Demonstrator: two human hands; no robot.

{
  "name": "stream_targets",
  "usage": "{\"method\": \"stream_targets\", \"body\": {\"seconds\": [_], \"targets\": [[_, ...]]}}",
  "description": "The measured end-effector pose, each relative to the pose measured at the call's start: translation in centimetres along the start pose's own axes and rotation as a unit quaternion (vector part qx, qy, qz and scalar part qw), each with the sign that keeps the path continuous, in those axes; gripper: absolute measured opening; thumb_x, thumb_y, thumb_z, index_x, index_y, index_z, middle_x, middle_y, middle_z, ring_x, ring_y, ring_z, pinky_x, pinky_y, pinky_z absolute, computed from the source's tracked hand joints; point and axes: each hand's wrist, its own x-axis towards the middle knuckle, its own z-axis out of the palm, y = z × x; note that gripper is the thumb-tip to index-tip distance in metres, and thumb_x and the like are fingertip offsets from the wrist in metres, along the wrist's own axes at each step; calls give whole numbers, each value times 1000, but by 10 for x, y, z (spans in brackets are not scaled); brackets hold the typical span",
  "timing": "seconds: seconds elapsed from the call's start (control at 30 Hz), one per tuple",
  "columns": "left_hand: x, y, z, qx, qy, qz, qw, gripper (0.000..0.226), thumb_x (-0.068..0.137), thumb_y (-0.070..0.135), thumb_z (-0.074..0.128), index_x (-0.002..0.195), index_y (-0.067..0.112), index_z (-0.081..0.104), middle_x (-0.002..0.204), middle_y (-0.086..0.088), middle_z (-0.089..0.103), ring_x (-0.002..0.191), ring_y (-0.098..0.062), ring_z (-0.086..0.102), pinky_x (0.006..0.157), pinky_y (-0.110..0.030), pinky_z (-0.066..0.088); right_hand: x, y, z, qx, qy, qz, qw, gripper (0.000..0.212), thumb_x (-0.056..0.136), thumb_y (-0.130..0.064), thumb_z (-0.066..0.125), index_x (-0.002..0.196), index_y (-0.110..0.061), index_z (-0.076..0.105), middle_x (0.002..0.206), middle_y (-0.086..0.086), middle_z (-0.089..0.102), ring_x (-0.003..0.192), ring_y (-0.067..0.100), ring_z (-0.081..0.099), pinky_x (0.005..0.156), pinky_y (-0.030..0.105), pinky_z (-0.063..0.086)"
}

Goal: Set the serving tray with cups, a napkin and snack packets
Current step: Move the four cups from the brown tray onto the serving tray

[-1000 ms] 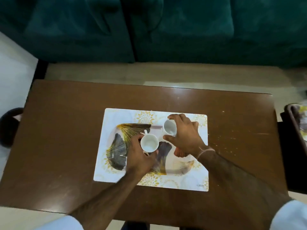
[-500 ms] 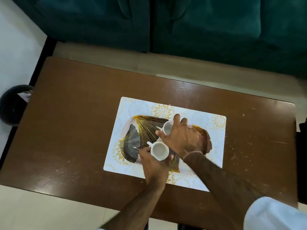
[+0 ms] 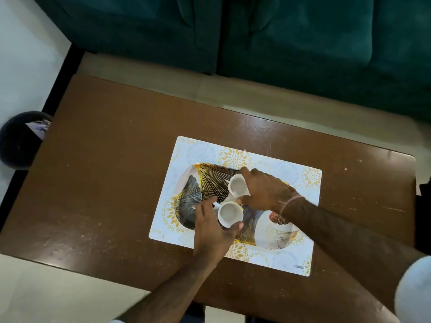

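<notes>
An oval serving tray (image 3: 275,238) with a gold and dark leaf pattern lies on a white placemat (image 3: 200,148) with yellow flowers. Over the tray's middle, my left hand (image 3: 211,231) grips a white cup (image 3: 229,214) from its near side; the cup's handle points left. Just beyond it, my right hand (image 3: 265,191) holds a second white cup (image 3: 237,185) from the right. Both cups are empty and upright. An orange-red thing (image 3: 276,217) peeks out under my right wrist on the tray; I cannot tell what it is.
The placemat lies on a brown wooden table (image 3: 105,183). A teal sofa (image 3: 279,43) stands beyond the table's far edge. A dark round bin (image 3: 18,141) sits on the floor at the left. A dark object (image 3: 423,206) is at the right edge.
The view has swung so the table and mat now sit tilted and further right. Both hands keep their hold on the cups, which stay close together over the tray.
</notes>
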Motion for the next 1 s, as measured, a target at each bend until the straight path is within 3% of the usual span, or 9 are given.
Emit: {"method": "stream_targets", "body": {"seconds": [0.17,0.23,0.33,0.4,0.53,0.63,0.77,1.0], "targets": [[0,2,2,-33,5,-15,999,94,64,41,89,141,22,39,142,0,41,119,-21,54,90,-44,58,10,-9,-11,-179,23,-148,972,78,80,-25,76,146,-39,36,140,6,52,124,34,49,94,54,41],[-3,2,3,-47,8,-23,999,96,65,38,89,144,22,37,145,-1,41,121,-21,54,93,-46,57,9,-12,-13,-199,41,-163,965,82,77,-22,77,146,-42,38,149,4,45,130,34,41,96,55,39],[-6,5,4,-65,12,-39,997,103,65,37,90,149,21,32,149,-3,40,124,-22,54,95,-47,56,1,-16,-9,-26,112,-25,993,84,68,-37,70,145,-32,37,146,7,43,125,38,48,90,51,48],[-6,7,5,-71,13,-56,996,105,64,38,90,150,20,31,148,-5,40,125,-23,54,96,-49,55,-1,-20,-3,115,129,93,981,76,74,-44,66,139,-19,37,132,14,52,111,41,59,84,47,52],[-4,7,7,-106,13,-92,990,105,65,33,91,150,20,31,149,-7,43,130,-25,50,101,-45,49,5,-22,3,158,76,155,972,52,82,-23,67,125,-9,42,116,22,64,101,43,65,80,42,53],[-6,7,10,-130,12,-101,986,103,67,27,91,151,20,30,150,-7,43,133,-25,48,105,-49,49,6,-22,-2,53,125,97,986,53,78,-12,64,129,-14,47,114,17,69,101,42,65,80,43,52],[-8,8,13,-149,20,-103,983,100,69,24,90,150,20,32,146,-8,49,131,-27,51,102,-51,50,10,-20,-1,-101,161,-55,980,59,79,-5,62,136,-20,51,117,8,72,114,36,55,91,44,43],[-10,11,14,-167,17,-119,979,100,71,23,89,151,23,28,147,-7,49,127,-29,56,99,-45,54,20,-21,0,-97,124,-186,970,72,81,0,65,146,-20,42,118,4,73,115,29,49,87,41,41]]}}
